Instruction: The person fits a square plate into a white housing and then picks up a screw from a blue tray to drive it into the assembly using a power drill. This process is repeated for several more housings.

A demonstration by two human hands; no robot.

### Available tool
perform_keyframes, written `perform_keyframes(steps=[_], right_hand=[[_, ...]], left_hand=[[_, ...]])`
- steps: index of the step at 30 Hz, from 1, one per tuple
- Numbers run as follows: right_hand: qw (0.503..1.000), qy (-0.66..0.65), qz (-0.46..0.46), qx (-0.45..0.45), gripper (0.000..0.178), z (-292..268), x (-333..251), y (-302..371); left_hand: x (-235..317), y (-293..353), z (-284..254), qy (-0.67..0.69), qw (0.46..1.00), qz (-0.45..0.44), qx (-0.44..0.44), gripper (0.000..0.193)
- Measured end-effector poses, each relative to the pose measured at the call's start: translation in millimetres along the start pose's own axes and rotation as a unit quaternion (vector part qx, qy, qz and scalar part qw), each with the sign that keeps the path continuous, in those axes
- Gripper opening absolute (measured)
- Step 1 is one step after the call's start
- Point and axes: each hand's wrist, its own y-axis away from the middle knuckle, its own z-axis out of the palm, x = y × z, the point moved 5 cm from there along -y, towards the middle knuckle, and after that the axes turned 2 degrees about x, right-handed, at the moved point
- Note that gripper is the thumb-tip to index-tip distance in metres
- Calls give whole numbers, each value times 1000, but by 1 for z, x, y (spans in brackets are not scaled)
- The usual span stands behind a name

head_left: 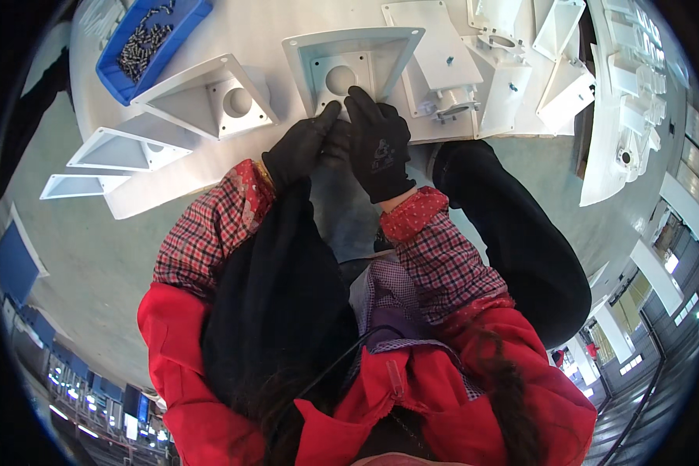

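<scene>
A white metal bracket [373,64] with slanted sides and a round hole in its square plate stands at the table's near edge. Both my hands wear black gloves and meet at its near side. My left hand [299,147] is closed, its thumb and forefinger pressed together beside the plate's lower edge; whatever lies in them is hidden. My right hand [379,147] bends its fingers over that same edge, the fingertips reaching onto the plate near its right corner. The undersides of the fingers are out of sight.
At the back left a blue bin [186,35] holds many small metal bolts. Similar white brackets [210,97] line the table's left side. More white parts [450,62], some with bolts fitted, crowd the right. A further surface [625,101] with white pieces stands far right.
</scene>
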Motion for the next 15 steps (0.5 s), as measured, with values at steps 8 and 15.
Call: perform_keyframes(steps=[8, 15], right_hand=[[997, -38, -19, 66, 28, -19, 0, 6], [986, -66, -44, 144, 25, -56, -7, 15]], left_hand=[[-2, 7, -8, -138, 974, 124, -128, 41], [16, 59, -7, -317, 929, 87, -169, 35]])
